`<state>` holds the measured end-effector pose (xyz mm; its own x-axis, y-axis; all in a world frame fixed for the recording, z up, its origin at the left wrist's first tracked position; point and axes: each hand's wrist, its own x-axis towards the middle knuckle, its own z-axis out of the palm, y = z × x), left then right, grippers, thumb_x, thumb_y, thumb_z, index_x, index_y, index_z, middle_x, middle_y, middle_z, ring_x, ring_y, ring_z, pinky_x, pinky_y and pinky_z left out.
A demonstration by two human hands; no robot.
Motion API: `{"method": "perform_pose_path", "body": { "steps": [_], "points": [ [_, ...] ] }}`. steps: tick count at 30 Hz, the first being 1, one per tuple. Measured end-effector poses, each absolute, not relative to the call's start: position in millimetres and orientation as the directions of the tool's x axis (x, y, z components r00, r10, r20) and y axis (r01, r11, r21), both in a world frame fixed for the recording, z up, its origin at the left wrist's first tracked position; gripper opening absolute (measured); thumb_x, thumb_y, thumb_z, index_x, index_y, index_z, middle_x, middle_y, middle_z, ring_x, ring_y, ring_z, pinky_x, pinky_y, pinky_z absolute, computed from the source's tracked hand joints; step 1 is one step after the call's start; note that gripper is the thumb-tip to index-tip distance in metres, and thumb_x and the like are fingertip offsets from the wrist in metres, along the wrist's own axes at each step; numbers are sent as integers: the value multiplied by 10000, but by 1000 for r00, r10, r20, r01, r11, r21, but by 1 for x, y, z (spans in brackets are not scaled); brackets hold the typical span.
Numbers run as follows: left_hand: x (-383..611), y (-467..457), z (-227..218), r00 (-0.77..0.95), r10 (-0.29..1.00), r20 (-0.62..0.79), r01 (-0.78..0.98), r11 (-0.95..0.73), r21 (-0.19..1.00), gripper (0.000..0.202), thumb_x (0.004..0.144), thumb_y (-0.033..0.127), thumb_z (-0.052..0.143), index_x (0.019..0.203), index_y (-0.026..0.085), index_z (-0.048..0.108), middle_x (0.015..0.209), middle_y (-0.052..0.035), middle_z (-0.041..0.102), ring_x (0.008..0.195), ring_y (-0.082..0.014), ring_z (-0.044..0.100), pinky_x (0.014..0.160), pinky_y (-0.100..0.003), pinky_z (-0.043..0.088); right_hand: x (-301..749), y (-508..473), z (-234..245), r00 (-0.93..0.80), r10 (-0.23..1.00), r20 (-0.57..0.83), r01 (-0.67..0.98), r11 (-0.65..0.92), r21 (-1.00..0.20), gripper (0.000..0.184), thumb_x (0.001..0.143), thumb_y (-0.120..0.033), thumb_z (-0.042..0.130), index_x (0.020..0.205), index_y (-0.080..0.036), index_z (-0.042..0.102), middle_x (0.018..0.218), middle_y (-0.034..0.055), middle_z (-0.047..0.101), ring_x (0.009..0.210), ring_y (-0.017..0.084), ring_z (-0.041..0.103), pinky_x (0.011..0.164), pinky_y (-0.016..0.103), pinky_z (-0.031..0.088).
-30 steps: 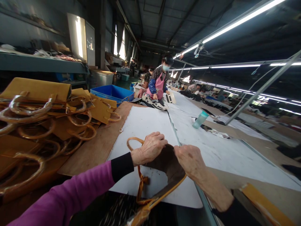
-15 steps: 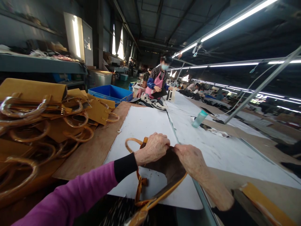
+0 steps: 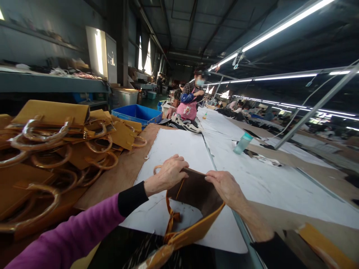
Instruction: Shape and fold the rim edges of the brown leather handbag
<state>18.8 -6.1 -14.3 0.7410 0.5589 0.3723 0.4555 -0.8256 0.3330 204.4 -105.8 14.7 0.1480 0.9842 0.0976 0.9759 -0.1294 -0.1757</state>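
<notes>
A mustard handbag (image 3: 198,228) with a dark brown lining stands in front of me, its mouth facing up. My left hand (image 3: 170,172) is closed on the far rim at its left part, thumb against the edge. Further right along that same rim, my right hand (image 3: 224,184) pinches the edge between thumb and fingers. The rim runs straight between the two hands. A mustard strap, tied in a knot (image 3: 174,216), hangs at the bag's left side. One plastic-wrapped handle (image 3: 158,257) points toward me, and part of another ring-shaped handle shows behind my left wrist.
Mustard handbags with wrapped handles (image 3: 49,112) are piled at the left. White sheeting (image 3: 179,144) covers the table. A teal bottle (image 3: 242,143) stands to the right. Beyond are a blue bin (image 3: 137,114) and a co-worker in a pink apron (image 3: 187,111). A mustard piece (image 3: 322,243) lies at lower right.
My left hand has moved left along the rim, away from my right hand, and the bag's mouth is spread wider. The co-worker has turned and raised an arm.
</notes>
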Motion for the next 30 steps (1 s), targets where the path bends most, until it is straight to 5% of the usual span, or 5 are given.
{"method": "perform_pose_path", "body": {
  "steps": [6,15,22,30],
  "points": [
    [22,-3,-23,674,641,367,412,-738,534,51,764,212,649,796,191,683,815,-5,621,812,-152,539,706,-235,391,205,-106,11,148,984,102,982,-133,-135,254,885,-303,430,742,-248,632,647,-30,598,669,141,528,628,245,337],
    [25,-1,-36,632,642,433,274,-708,650,86,764,154,614,749,173,696,772,-6,604,759,-129,544,688,-229,394,193,-98,12,66,991,115,994,-76,81,226,887,-292,464,753,-212,627,707,61,633,714,211,569,598,293,289],
    [31,1,-41,583,664,468,192,-673,714,85,717,103,630,664,152,674,691,13,575,679,-106,523,638,-222,374,183,-88,13,-13,998,67,999,16,-46,255,910,-282,420,769,-238,628,682,-10,633,678,133,560,624,236,333],
    [35,-2,-36,563,715,414,168,-590,790,105,652,43,618,614,134,654,635,29,566,616,-92,496,579,-211,341,180,-81,12,13,997,72,995,-5,-101,241,872,-262,460,719,-217,640,666,16,631,682,156,552,619,269,305]
  ]
}}
